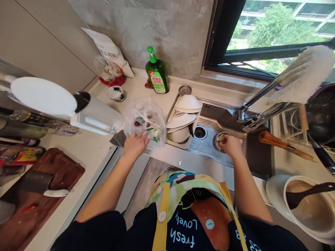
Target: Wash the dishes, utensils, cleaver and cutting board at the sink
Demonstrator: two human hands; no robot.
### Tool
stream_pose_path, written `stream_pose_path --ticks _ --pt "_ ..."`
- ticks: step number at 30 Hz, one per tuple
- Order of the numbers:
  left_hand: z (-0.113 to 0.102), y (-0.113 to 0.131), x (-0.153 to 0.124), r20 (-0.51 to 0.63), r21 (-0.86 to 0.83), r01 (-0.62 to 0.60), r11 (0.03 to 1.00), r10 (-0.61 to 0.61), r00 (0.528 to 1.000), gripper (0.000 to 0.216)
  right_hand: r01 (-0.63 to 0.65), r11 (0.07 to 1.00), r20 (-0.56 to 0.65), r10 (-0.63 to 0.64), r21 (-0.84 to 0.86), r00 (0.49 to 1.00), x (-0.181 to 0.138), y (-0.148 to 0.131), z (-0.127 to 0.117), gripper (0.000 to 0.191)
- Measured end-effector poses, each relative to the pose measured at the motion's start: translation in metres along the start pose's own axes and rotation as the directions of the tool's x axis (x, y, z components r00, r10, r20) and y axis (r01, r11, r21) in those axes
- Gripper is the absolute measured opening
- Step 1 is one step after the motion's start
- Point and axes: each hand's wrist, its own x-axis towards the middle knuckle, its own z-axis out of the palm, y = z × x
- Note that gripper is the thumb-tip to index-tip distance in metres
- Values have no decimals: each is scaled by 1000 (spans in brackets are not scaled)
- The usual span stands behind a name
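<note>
Head view: at eleven o'clock, my open left hand (135, 144) touches a crumpled clear plastic bag (145, 120); at one, my right hand (231, 146) grips a scrap-filled drain strainer (219, 140).

This is a home kitchen, and the fittings are showing it: a steel sink (209, 148) is sitting below a window (269, 35), with a tap (255, 116) rising beside it. A green dish soap bottle (157, 71) is standing on the pale counter (86, 150), white bowls (184, 118) are resting stacked in a rack (180, 146), and a wooden cutting board (65, 170) is carrying a cleaver (36, 183).
</note>
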Motion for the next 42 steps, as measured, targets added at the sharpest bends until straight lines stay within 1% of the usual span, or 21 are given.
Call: stream_pose_path --ticks 2,4,6,8,9,10,11,12,14,16,18,21,23,24,27,29,31,34,37,39,42 --pt "-4 -18 9 54 61 101 993 -104 993 51 10 1000 -9 -10 0 1000 1 -2 -2 16" --pt "-7 -34 12 123 105 186 977 -199 972 53 13 1000 -18 -13 8 1000 1 -4 -2 16" --pt "-9 -47 8 221 114 279 953 -298 928 57 13 1000 -21 -12 22 1000 1 -4 -2 15" --pt "-10 -56 1 330 96 369 924 -380 864 58 7 999 -22 -7 32 1000 0 -4 -2 15" --pt "-10 -59 -3 360 75 397 915 -396 844 58 5 999 -23 -4 33 1000 -1 -4 -2 14" --pt "-11 -60 -6 366 48 409 911 -397 842 57 2 999 -23 -1 36 1000 -1 -4 -3 14" --pt "-13 -59 -8 343 18 405 914 -386 857 56 0 999 -22 1 40 1000 -2 -4 -3 14" --pt "-14 -55 -8 294 -14 385 923 -364 884 55 -4 999 -24 5 43 1000 -3 -5 -4 14" --pt "-17 -41 -2 162 -77 329 941 -314 935 54 -11 999 -24 12 52 1000 -5 -7 -7 14" --pt "-17 -19 14 57 -158 255 954 -249 967 52 -21 997 -27 23 69 999 -8 -10 -11 13" --pt "-17 4 34 15 -279 138 950 -140 990 52 -24 996 -30 27 90 999 -12 -13 -15 11" --pt "-13 33 60 -48 -409 -86 908 72 996 56 -20 994 -38 24 110 999 -19 -15 -23 10" --pt "-10 42 68 -95 -397 -175 901 149 984 55 -13 992 -47 19 124 999 -24 -14 -28 9" --pt "-9 42 70 -105 -368 -182 912 154 982 53 -10 991 -53 17 131 998 -26 -13 -29 9" --pt "-3 27 68 -85 -233 -115 966 98 992 51 -16 989 -54 24 146 998 -32 -10 -33 9" --pt "-1 8 64 -56 -149 -42 988 34 998 49 -29 989 -50 37 148 998 -34 -10 -34 10" --pt "0 -12 59 -39 -106 32 994 -36 999 49 -39 989 -54 47 143 997 -35 -11 -35 10" --pt "-4 -32 50 -54 -140 125 982 -134 990 57 -50 992 -46 55 115 997 -37 -16 -38 9" --pt "-11 -39 41 -86 -256 152 955 -179 980 62 -27 998 -39 30 64 999 -39 -26 -47 9" --pt "-17 -41 36 -98 -284 157 946 -191 977 58 20 999 -59 -19 24 998 -42 -36 -58 9" --pt "-25 -44 32 -109 -212 185 960 -212 971 50 140 990 -97 -142 -34 985 -45 -63 -79 10"
